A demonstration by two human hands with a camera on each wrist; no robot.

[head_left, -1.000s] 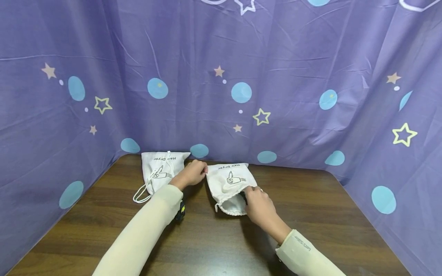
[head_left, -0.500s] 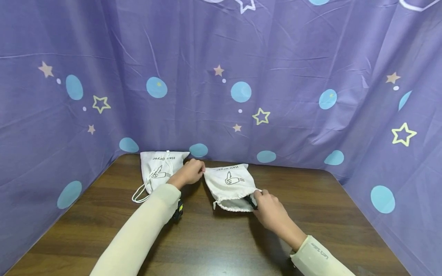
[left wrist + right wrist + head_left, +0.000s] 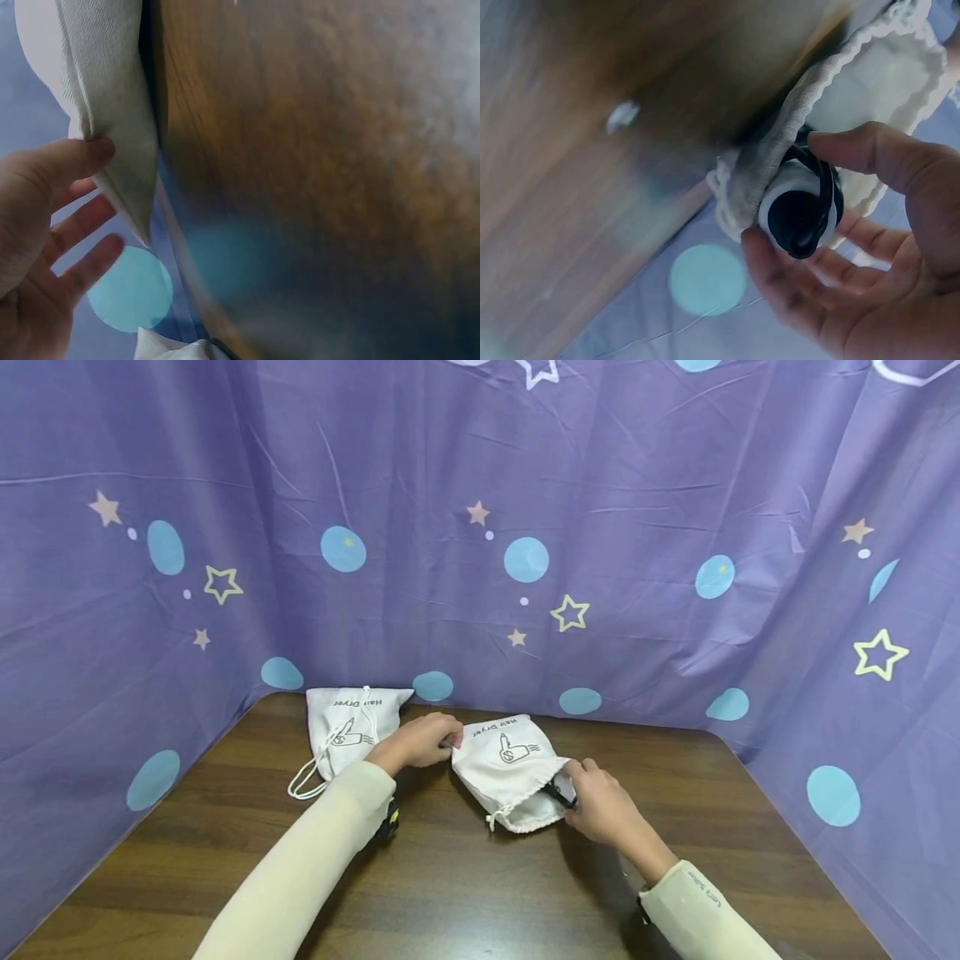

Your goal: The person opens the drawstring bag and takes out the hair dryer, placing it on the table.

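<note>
An open white drawstring bag (image 3: pixel 495 781), printed "Hair Dryer", lies on the table with its mouth towards me. My left hand (image 3: pixel 422 742) pinches its far left corner between thumb and index finger, the other fingers spread loosely in the left wrist view. At the right side of the mouth is my right hand (image 3: pixel 603 806). In the right wrist view its fingers curl round the white, black-ended handle of a hair dryer (image 3: pixel 793 217), thumb on the black cord (image 3: pixel 826 180). The bag hides the rest of the dryer.
A second white "Hair Dryer" bag (image 3: pixel 348 718) lies at the back left, its drawstring (image 3: pixel 303 781) trailing over the wooden table (image 3: pixel 465 893). A purple curtain (image 3: pixel 435 635) with stars and blue spots hangs along the back and both sides.
My right hand has moved right, and black cord now shows in the bag's mouth. The bag has turned slightly, its mouth shifting right. The left hand stays at the corner.
</note>
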